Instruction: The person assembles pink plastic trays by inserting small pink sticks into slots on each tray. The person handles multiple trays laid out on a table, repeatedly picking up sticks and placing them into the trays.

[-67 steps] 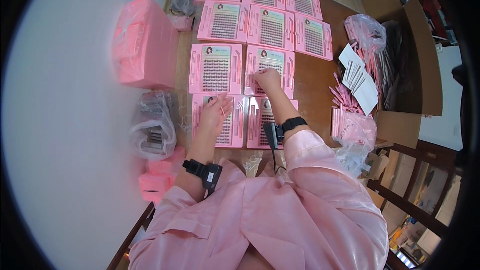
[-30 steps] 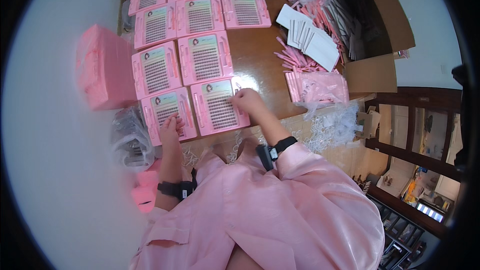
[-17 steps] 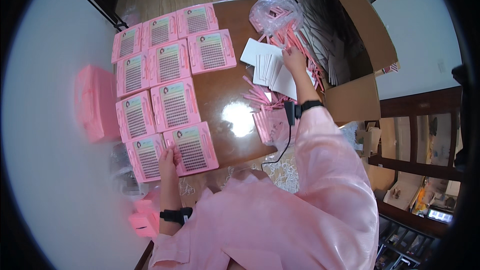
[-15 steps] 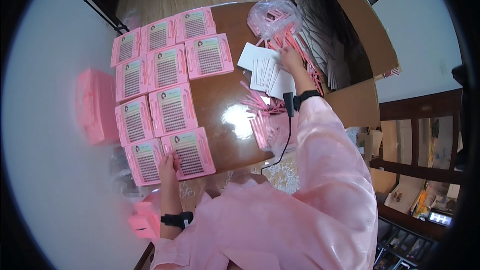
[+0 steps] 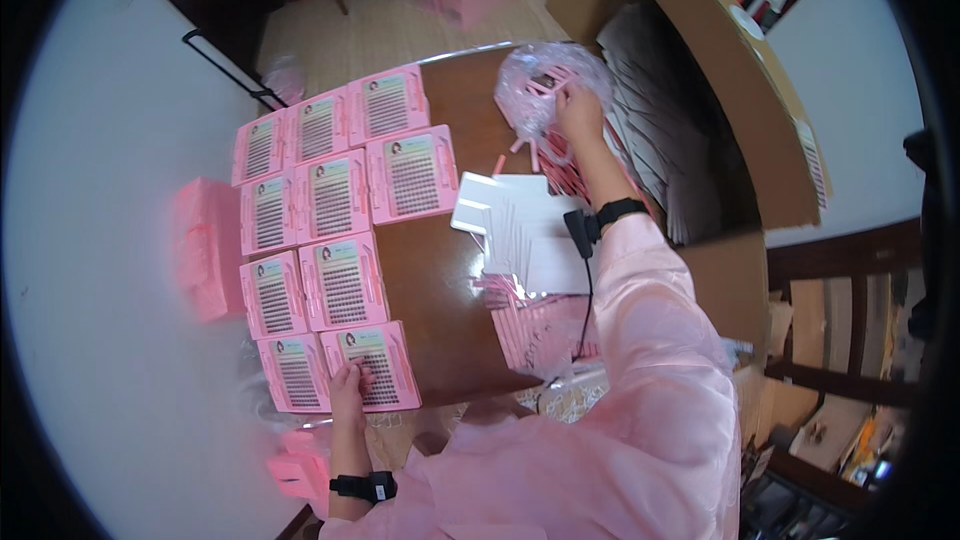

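Observation:
Pink trays of false eyelash clusters (image 5: 410, 180) lie in rows on the brown table, each with dark rows of lashes on a pale card. On the nearest tray (image 5: 397, 345), at the table's front edge, rests my left hand (image 5: 350, 390), its fingers loosely apart and gripping nothing. My right hand (image 5: 580, 115) reaches to a clear plastic bag (image 5: 515, 75) of pink pieces at the back. Its fingers are drawn together at the bag's opening; what they pinch is hidden. Below my right wrist sit white cards (image 5: 550, 250), fanned in a loose pile.
A large cardboard box (image 5: 720, 280) with many white sheets (image 5: 650, 130) stands at the right. Another bag of pink strips (image 5: 530, 335) lies near the front edge. Pink packages (image 5: 210, 250) are beside the left wall. A black cable (image 5: 590, 300) hangs from my right wrist.
My right hand has moved from the white cards and pink sticks to the plastic bag farther back. My left hand stays at the nearest tray. The whole view has shifted, with the table lower.

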`<act>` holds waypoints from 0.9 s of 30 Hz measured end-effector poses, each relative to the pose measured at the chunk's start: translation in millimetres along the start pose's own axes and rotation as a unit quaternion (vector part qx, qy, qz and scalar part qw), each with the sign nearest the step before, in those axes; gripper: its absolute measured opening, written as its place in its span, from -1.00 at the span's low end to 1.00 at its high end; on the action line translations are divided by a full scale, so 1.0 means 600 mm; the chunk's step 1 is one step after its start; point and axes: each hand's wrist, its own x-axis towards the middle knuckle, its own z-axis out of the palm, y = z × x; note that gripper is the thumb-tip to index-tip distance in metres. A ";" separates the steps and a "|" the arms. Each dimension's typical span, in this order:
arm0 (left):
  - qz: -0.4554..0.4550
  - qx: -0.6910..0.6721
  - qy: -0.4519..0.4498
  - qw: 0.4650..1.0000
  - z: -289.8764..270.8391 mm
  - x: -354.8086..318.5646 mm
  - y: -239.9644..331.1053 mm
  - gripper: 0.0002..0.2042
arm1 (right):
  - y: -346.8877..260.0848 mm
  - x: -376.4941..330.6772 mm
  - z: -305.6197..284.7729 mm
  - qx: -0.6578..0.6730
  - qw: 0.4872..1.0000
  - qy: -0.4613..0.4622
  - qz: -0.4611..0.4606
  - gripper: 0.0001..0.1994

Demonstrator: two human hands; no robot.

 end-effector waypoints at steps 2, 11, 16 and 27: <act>0.002 -0.010 0.009 1.000 -0.002 0.000 0.005 -0.77 | 0.012 0.062 0.057 0.050 0.997 0.036 -0.045 -0.74; -0.007 0.002 0.038 0.999 -0.003 -0.008 0.007 -0.77 | 0.056 0.091 0.272 -0.117 0.971 -0.191 0.081 -0.77; -0.006 -0.003 0.026 1.000 0.002 -0.005 -0.004 -0.76 | 0.006 0.090 0.289 -0.120 0.958 -0.211 0.151 -0.78; 0.020 -0.047 0.004 0.999 -0.025 -0.006 -0.014 -0.77 | -0.005 0.137 0.214 0.067 0.935 0.022 0.349 -0.79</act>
